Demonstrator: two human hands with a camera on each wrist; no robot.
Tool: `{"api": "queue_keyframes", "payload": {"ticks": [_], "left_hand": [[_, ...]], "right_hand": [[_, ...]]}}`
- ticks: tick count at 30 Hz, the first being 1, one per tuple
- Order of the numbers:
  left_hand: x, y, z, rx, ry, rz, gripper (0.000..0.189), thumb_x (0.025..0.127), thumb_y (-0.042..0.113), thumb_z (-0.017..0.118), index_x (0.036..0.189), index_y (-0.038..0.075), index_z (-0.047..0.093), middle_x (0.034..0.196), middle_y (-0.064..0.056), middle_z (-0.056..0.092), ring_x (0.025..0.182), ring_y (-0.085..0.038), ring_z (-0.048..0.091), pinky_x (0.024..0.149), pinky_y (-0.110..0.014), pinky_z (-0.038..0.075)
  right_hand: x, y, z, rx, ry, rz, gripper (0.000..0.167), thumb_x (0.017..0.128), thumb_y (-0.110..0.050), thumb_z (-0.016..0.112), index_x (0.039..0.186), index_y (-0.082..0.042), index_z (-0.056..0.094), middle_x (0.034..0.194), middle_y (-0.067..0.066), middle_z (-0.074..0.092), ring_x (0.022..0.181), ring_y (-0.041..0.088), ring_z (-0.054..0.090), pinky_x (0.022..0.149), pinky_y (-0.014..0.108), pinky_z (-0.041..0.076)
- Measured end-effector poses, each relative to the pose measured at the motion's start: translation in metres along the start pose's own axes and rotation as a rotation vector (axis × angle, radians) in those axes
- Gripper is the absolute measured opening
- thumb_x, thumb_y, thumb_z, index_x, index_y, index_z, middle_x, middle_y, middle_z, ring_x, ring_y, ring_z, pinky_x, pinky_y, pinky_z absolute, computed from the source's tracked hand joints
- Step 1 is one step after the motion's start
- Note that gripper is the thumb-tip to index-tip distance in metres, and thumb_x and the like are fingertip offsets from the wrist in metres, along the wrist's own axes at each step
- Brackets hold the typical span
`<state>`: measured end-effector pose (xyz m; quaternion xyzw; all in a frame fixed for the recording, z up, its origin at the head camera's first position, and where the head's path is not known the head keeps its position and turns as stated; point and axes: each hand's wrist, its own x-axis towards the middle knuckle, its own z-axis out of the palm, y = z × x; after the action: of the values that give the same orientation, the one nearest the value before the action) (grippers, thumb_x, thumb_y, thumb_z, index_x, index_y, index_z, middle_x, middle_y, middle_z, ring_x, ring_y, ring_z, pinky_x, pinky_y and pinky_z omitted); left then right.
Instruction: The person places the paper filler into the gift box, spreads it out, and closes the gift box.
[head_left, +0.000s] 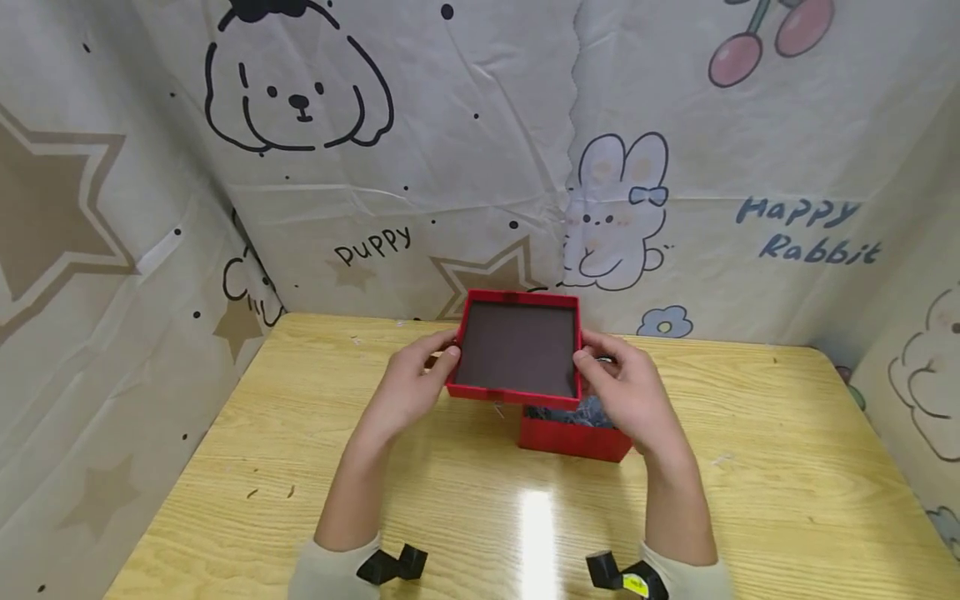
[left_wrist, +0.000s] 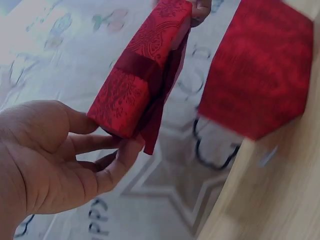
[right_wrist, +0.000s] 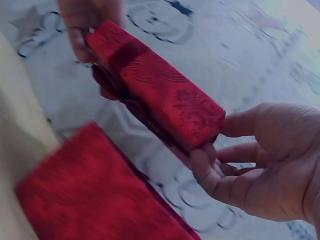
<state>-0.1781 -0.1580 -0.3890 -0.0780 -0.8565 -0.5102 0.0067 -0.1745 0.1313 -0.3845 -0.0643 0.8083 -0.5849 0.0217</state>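
Between both hands a red box lid (head_left: 517, 346) is held up, its dark lining facing the head camera. My left hand (head_left: 408, 375) pinches its left side and my right hand (head_left: 626, 387) its right side, thumbs on the near face. In the left wrist view the lid (left_wrist: 130, 75) shows a patterned red side with a dark red ribbon (left_wrist: 137, 66). Below and slightly right of the lid, the red box base (head_left: 573, 437) stands on the table, holding greyish shredded filler (head_left: 588, 412). The lid and right hand partly cover the base.
The wooden table (head_left: 300, 450) carries a few small scraps. A printed cloth (head_left: 480, 167) with cartoon animals hangs behind it and at both sides. Glare shows on the tabletop near the front. Black straps with mounts sit on both wrists.
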Motion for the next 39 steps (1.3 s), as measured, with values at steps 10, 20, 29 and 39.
{"api": "queue_keyframes", "payload": {"ticks": [10, 20, 29, 39], "left_hand": [[-0.005, 0.020, 0.043, -0.036, -0.074, 0.146, 0.044, 0.107, 0.012, 0.063, 0.148, -0.003, 0.058, 0.136, -0.016, 0.066, 0.108, -0.026, 0.073, 0.091, -0.038, 0.061], [-0.008, 0.023, 0.056, -0.053, -0.078, 0.179, 0.049, 0.102, 0.005, 0.069, 0.150, 0.001, 0.058, 0.138, -0.014, 0.064, 0.110, -0.026, 0.073, 0.091, -0.032, 0.061], [-0.008, 0.028, 0.055, -0.036, -0.007, 0.320, 0.057, 0.103, 0.005, 0.069, 0.157, 0.014, 0.053, 0.147, -0.008, 0.060, 0.128, -0.024, 0.066, 0.101, -0.037, 0.056], [-0.009, 0.027, 0.057, -0.068, -0.129, 0.391, 0.056, 0.105, 0.021, 0.070, 0.156, 0.008, 0.051, 0.156, -0.004, 0.057, 0.138, -0.020, 0.060, 0.112, -0.038, 0.050]], "right_hand": [[-0.017, 0.009, -0.059, -0.106, -0.006, 0.032, 0.050, 0.111, -0.021, 0.057, 0.157, -0.001, 0.049, 0.129, 0.020, 0.054, 0.095, 0.008, 0.073, 0.081, 0.024, 0.059], [-0.023, 0.016, -0.072, -0.134, -0.014, -0.010, 0.053, 0.111, -0.018, 0.057, 0.160, -0.004, 0.044, 0.126, 0.022, 0.056, 0.098, 0.017, 0.073, 0.082, 0.025, 0.061], [-0.030, 0.005, -0.076, -0.089, 0.046, -0.132, 0.052, 0.115, -0.036, 0.041, 0.162, -0.013, 0.043, 0.145, 0.021, 0.058, 0.113, 0.020, 0.069, 0.094, 0.016, 0.053], [-0.031, 0.007, -0.079, 0.297, 0.091, -0.202, 0.035, 0.115, -0.027, 0.046, 0.127, 0.004, 0.058, 0.134, 0.011, 0.060, 0.125, 0.019, 0.065, 0.105, 0.019, 0.049]]}}
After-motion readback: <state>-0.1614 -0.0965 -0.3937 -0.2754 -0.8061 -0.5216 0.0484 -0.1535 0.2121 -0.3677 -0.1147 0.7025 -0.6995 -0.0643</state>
